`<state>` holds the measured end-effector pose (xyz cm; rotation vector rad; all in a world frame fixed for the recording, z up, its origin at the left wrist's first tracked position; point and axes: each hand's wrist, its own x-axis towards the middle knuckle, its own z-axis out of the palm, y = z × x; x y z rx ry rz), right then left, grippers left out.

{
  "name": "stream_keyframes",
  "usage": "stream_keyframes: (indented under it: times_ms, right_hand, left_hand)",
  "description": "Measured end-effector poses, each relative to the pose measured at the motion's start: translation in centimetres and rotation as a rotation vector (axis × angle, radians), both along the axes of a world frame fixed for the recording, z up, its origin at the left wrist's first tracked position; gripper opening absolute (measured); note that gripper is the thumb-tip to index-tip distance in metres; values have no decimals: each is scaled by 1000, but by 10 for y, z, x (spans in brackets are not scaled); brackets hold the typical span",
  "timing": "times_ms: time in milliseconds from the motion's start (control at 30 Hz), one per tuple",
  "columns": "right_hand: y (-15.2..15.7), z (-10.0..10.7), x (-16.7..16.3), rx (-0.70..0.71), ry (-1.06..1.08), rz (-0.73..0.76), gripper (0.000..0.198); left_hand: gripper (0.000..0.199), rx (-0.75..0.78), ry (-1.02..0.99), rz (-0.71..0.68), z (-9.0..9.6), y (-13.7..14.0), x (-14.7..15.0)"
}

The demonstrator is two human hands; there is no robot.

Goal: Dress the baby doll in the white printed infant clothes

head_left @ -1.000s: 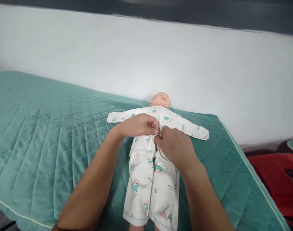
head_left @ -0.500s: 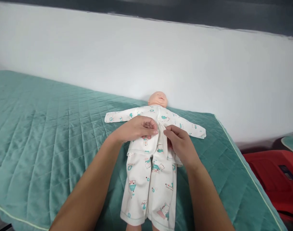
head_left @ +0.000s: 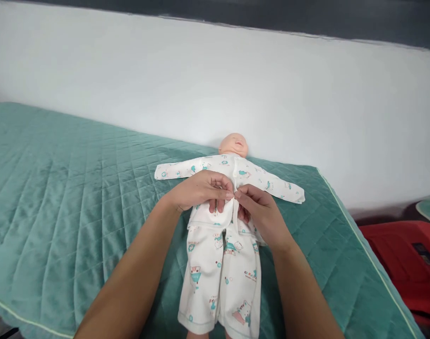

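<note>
A baby doll (head_left: 234,144) lies on its back, dressed in a white printed shirt (head_left: 215,163) and matching trousers (head_left: 204,278). The shirt's sleeves are spread out to both sides. My left hand (head_left: 206,190) pinches one front edge of the shirt at the middle of the chest. Against it, my right hand (head_left: 259,207) pinches the other front edge, and the fingertips of both hands nearly meet. Below the pinch the shirt front hangs slightly apart. Whatever fastener lies between my fingertips is hidden.
A green quilted cover (head_left: 95,197) lies under the doll. Behind the doll's head rises a white wall (head_left: 187,80). Beyond the cover's right edge is a red plastic object (head_left: 405,254).
My right hand has moved left with its shirt edge, bringing it up to my left fingertips. The lifted flap has dropped and narrowed. My left hand stays nearly in place.
</note>
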<state>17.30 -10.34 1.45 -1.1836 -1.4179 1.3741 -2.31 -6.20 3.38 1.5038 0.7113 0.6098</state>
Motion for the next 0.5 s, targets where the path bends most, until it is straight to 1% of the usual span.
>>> stream_keyframes:
  times_ms: [133,233,400,500]
  right_hand:
    - [2,-3,2,7,-4,21,36]
    - [3,-3,4,10,9,46,37]
    - [3,-2,2,0,75,16,29]
    - [3,-2,1,-9,103,3,26]
  left_hand:
    - [19,-35,-4,-12,-1,1,-1]
    - [16,-46,1,9,0,1,0]
    - [20,-45,36,41,1,1,3]
    - [16,-45,48,57,2,1,3]
